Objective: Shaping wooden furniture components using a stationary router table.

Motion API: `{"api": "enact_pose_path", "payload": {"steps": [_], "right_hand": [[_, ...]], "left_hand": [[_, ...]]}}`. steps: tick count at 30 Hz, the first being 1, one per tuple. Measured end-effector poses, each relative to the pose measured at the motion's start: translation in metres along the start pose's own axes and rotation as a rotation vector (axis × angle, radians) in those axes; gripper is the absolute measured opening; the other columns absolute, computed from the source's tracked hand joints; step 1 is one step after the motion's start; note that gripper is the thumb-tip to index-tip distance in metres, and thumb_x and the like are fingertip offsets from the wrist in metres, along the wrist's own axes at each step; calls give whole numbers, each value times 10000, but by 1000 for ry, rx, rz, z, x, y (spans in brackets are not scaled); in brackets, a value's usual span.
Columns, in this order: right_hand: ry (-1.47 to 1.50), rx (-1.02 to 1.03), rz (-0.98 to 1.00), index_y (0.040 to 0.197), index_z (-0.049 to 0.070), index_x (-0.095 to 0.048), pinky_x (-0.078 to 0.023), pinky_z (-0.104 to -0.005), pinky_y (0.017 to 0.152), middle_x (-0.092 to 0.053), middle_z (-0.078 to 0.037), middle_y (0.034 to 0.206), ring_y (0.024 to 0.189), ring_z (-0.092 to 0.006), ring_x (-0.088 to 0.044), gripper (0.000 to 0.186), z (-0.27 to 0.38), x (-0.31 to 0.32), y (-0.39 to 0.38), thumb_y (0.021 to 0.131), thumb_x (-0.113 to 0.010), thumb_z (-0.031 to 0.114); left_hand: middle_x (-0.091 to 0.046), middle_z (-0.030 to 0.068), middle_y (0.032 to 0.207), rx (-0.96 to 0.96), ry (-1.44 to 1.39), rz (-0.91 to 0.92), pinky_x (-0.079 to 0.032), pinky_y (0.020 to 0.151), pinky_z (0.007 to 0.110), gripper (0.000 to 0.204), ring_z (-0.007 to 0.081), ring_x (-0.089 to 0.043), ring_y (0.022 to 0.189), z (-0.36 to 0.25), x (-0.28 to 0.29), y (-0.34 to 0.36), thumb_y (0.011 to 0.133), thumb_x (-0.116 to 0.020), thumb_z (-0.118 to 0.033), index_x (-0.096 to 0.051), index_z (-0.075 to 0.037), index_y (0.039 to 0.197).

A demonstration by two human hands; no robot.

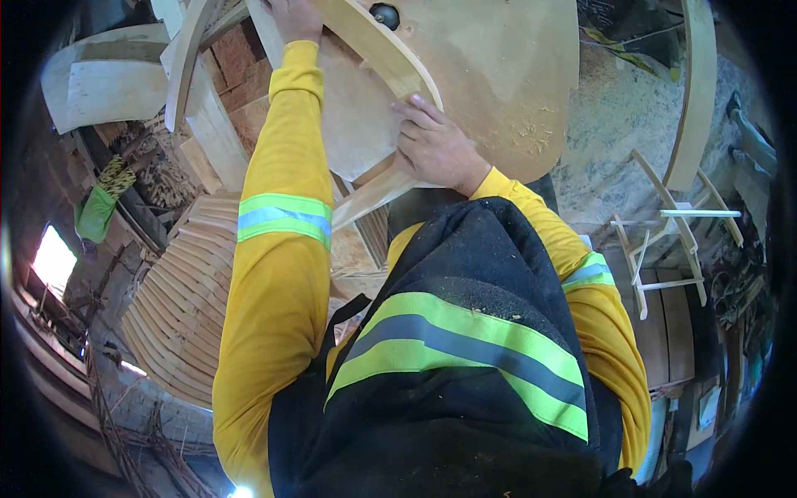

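Note:
A pale, curved wooden piece (394, 62) arcs across a flat wooden tabletop (515, 79). At its near end, my right hand (437, 148) is closed, with bent fingers against the wood. My left hand (292, 18) reaches to the far left side of the tabletop; the upper edge of the view cuts off its fingers, so its grip is hidden. Beyond the curved piece, a dark round opening (385, 15) with a metal fitting is set into the top. Sawdust and shavings (535, 133) lie to the right. Another light wooden strip (369, 195) runs down-left from beneath my right hand.
Curved slats (183, 299) are stacked in a row at left, below loose curved boards (116, 91). A green and yellow cloth item (98, 207) hangs nearby. On the right, a long curved board (696, 91) rises beside a slim wooden frame (664, 228).

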State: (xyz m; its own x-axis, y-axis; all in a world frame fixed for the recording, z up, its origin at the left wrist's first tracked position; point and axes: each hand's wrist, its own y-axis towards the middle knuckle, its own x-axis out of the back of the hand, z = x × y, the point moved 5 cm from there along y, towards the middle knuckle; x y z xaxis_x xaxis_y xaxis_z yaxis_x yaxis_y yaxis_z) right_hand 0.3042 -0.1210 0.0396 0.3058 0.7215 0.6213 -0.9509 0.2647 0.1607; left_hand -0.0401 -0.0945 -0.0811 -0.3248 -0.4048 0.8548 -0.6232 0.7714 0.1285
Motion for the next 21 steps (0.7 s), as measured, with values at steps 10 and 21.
{"api": "enact_pose_path", "payload": {"steps": [10, 21], "right_hand": [[25, 66, -10, 757, 45, -688, -330, -481, 1239, -665, -92, 888, 1273, -289, -570, 175, -6, 8, 18, 778, -696, 218], [43, 164, 10, 718, 19, -689, -327, -473, 1247, -646, -108, 843, 1237, -291, -582, 195, -9, 19, 43, 764, -689, 209]], "left_hand": [[-262, 321, 1634, -45, 338, -20, -126, 1293, 499, 539, 475, -180, 1538, 43, 9, 10, 1062, -457, -183, -357, 67, 1529], [-359, 315, 1586, 4, 270, -120, -218, 1265, 452, 488, 436, -287, 1501, 55, 43, 26, 1089, -411, -202, -426, 96, 1476]]}}
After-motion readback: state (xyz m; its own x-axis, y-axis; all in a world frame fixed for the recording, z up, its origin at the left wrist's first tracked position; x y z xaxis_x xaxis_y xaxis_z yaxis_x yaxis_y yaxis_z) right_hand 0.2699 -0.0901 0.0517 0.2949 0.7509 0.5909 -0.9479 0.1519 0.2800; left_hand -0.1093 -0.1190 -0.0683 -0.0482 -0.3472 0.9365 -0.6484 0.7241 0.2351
